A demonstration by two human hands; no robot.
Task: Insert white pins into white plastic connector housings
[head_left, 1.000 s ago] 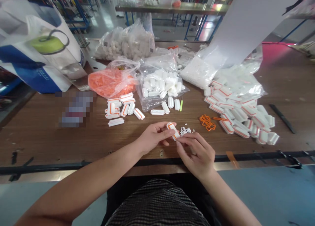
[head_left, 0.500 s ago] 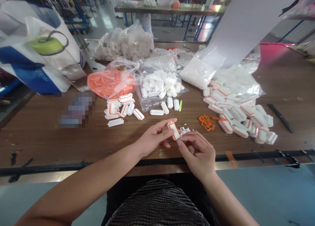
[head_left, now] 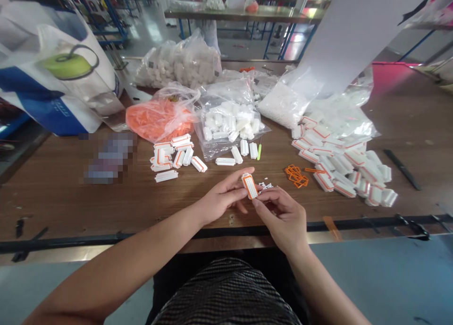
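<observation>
Between both hands is a small white plastic housing with an orange rim [head_left: 250, 186], tilted, its face covered in rows of small openings. My left hand [head_left: 221, 200] is closed on its left side, thumb on the near edge and forefinger behind. At the lower end, my right hand [head_left: 285, 216] pinches the housing with thumb and fingertips; whether a tiny piece is also between them cannot be seen. Just behind the right fingers lie tiny white pieces [head_left: 266, 186], partly hidden. Loose orange frames [head_left: 296, 176] rest to the right.
White housings with orange rims [head_left: 345, 164] are heaped at right, and a smaller group [head_left: 163, 157] sits at left. Behind are an orange-filled bag [head_left: 161, 117], an open bag of white housings [head_left: 231, 119] and a green-handled tool [head_left: 259, 151]. A black strip [head_left: 403, 169] lies far right.
Both hands stay around the housing, which has tilted slightly. My right hand has shifted a little to the left and its fingers have moved slightly.
</observation>
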